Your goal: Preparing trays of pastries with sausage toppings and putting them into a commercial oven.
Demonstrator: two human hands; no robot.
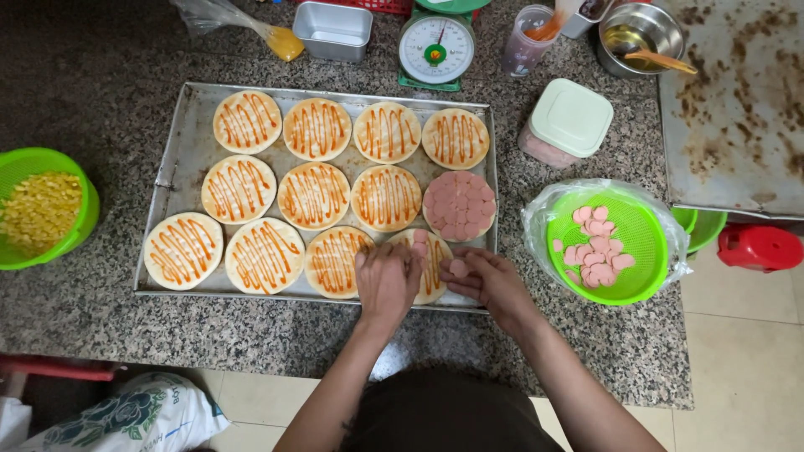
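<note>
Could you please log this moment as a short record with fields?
Surface: speckled stone counter
Tray: metal baking tray with twelve round bases in three rows
Sauce: orange zigzag lines on the bases, as on the top-left base
Covered base: one base fully covered in pink sausage slices
Left hand: laying slices on the bottom-right base
Right hand: holds a sausage slice
Supply: green basket of slices, right of tray
Left of tray: green basket of corn
Behind: kitchen scale
</note>
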